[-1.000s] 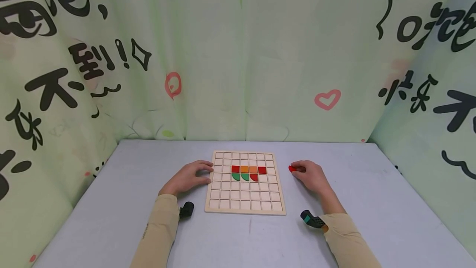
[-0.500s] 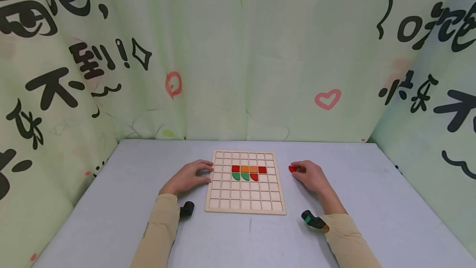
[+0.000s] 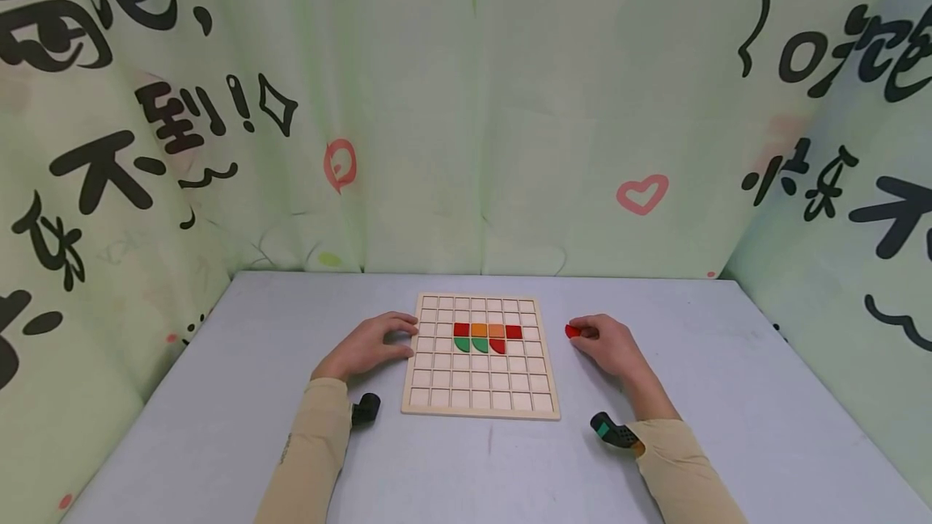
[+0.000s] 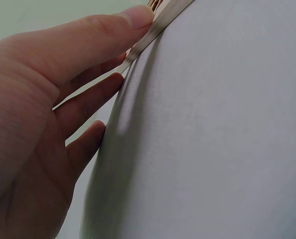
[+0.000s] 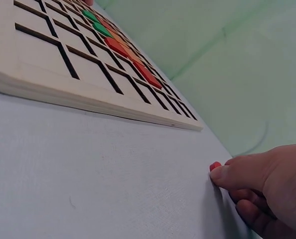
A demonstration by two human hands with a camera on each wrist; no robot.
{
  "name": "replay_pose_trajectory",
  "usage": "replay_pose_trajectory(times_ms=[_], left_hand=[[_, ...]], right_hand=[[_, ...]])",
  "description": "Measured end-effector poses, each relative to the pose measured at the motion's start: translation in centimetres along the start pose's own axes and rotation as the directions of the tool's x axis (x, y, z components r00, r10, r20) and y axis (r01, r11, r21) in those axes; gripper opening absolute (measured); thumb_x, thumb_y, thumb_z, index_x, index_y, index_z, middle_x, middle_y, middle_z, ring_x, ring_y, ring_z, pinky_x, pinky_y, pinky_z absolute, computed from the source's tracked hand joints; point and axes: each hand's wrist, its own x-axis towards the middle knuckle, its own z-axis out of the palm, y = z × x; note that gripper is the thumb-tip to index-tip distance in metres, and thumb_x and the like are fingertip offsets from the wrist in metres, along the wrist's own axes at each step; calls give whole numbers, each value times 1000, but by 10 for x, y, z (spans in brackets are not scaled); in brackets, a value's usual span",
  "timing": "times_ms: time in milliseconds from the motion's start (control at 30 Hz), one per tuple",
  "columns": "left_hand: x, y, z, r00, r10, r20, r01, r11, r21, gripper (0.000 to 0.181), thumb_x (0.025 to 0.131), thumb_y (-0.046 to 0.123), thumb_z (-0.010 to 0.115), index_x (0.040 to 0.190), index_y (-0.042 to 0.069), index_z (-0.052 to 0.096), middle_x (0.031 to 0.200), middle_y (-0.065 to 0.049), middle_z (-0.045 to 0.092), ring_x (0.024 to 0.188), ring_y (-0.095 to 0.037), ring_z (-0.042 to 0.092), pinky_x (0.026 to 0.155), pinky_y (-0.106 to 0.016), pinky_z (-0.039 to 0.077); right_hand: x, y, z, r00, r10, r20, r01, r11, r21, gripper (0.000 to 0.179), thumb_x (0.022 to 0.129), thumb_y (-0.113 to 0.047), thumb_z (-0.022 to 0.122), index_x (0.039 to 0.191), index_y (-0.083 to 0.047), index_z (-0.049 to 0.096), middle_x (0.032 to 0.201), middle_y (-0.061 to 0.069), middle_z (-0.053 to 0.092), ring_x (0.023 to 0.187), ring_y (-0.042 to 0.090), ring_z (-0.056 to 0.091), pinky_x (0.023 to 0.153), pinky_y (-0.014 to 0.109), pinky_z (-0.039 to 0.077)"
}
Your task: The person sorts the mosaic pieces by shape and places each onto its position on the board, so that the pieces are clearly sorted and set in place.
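A wooden grid board [image 3: 480, 416] lies on the table. One of its rows holds red [image 3: 514, 332] and orange [image 3: 487, 330] square tiles. Below them sit two green quarter-round tiles [image 3: 471, 344] and a red quarter-round tile [image 3: 497, 345]. At the board's left edge rests my left hand [image 3: 366, 347], fingers spread and relaxed; in the left wrist view its thumb [image 4: 137, 19] touches the rim. Right of the board, my right hand [image 3: 608, 343] pinches a small red tile [image 5: 215, 166] between thumb and fingers, close to the tabletop. The fingers hide most of that tile's shape.
A white table [image 3: 480, 475] carries the board, its far edge meeting a pale green printed curtain [image 3: 480, 144]. Curtains rise on both sides too. Dark wrist cameras stick out from the left [image 3: 366, 411] and right [image 3: 610, 429] sleeves.
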Motion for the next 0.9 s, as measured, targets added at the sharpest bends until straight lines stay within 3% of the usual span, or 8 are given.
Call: replay_pose_trajectory(times_ms=[467, 900], left_hand=[[0, 0, 0, 1000, 3, 2, -3, 1000, 8, 37, 86, 19, 77, 119, 6, 68, 137, -3, 56, 134, -26, 44, 113, -43, 35], [1, -1, 0, 1000, 25, -1, -25, 1000, -6, 36, 86, 18, 76, 118, 6, 68, 137, -3, 56, 134, -27, 44, 113, -43, 35]], right_hand=[[-1, 0, -2, 999, -33, -2, 33, 999, -9, 31, 93, -7, 65, 121, 4, 64, 118, 22, 62, 106, 35, 59, 93, 50, 51], [-2, 0, 0, 1000, -19, -11, 19, 1000, -6, 31, 91, -4, 65, 121, 4, 64, 113, 21, 62, 97, 31, 58, 88, 46, 53]])
